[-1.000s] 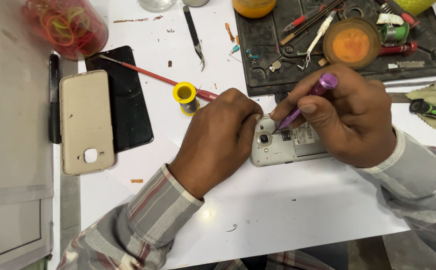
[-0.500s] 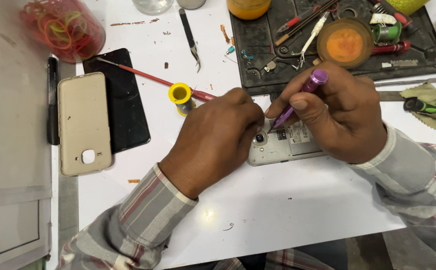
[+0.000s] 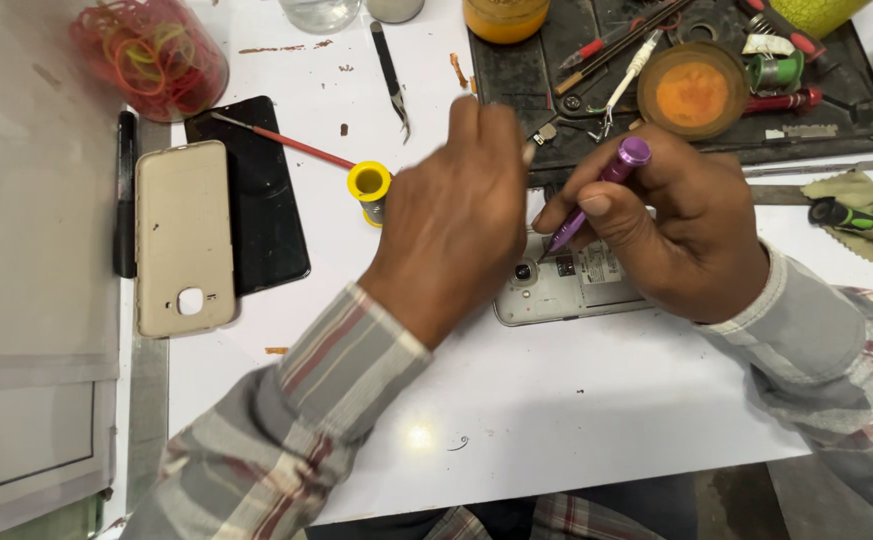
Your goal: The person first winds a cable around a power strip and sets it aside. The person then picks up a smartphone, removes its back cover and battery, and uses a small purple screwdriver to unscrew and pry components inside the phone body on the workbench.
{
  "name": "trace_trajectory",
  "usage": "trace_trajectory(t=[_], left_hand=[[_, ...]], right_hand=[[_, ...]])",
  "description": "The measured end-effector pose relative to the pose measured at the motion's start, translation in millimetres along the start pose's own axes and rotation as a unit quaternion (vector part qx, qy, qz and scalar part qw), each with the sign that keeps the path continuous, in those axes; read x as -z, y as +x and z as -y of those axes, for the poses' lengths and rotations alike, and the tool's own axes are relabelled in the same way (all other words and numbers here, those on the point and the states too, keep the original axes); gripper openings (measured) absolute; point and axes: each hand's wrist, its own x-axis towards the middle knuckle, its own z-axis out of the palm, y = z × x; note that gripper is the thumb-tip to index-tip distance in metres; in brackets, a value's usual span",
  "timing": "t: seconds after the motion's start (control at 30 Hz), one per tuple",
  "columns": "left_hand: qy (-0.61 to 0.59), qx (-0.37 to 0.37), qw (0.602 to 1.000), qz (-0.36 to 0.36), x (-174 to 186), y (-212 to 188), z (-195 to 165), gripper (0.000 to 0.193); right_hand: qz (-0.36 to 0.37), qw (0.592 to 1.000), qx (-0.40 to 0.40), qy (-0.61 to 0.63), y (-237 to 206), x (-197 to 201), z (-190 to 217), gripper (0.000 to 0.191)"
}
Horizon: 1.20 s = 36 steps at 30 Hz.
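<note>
A white opened phone (image 3: 566, 288) lies face down on the white table, its camera and inner parts showing. My right hand (image 3: 676, 225) grips a purple screwdriver (image 3: 601, 187), tip down on the phone's upper part near the camera. My left hand (image 3: 456, 215) is raised above the phone's left end, blurred, fingers pointing toward the far side; I cannot see anything in it. Both wrists wear striped plaid sleeves.
A gold phone back cover (image 3: 183, 238) and a black screen panel (image 3: 256, 195) lie at left. A yellow solder spool (image 3: 369, 186), tweezers (image 3: 391, 80), a jar of rubber bands (image 3: 151, 55) and a dark tool mat (image 3: 696, 75) with an orange dish stand behind. A green cloth (image 3: 871, 215) lies right.
My left hand has lifted off the phone and moved away toward the far side. The right hand stays put with the screwdriver on the phone.
</note>
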Motion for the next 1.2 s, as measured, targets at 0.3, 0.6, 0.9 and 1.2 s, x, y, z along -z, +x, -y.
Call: trace_trajectory(t=[0.3, 0.6, 0.9, 1.2], left_hand=[[0.166, -0.083, 0.981, -0.059, -24.6, 38.0, 21.3, 0.012], [0.109, -0.102, 0.987, -0.065, 15.1, 36.8, 27.8, 0.016], [0.121, 0.085, 0.974, 0.171, 100.7, 9.7, 45.4, 0.048], [0.144, 0.076, 0.985, -0.051, 98.9, 11.6, 95.6, 0.025]], right_hand=[[0.008, 0.999, 0.024, -0.045, 1.9, 3.5, -1.5, 0.021], [0.017, 0.998, 0.032, -0.057, 4.1, 4.7, 0.6, 0.021], [0.021, 0.997, 0.024, -0.068, 4.6, 4.6, 1.1, 0.022], [0.018, 0.998, 0.031, -0.049, 4.3, 2.7, -1.3, 0.022]])
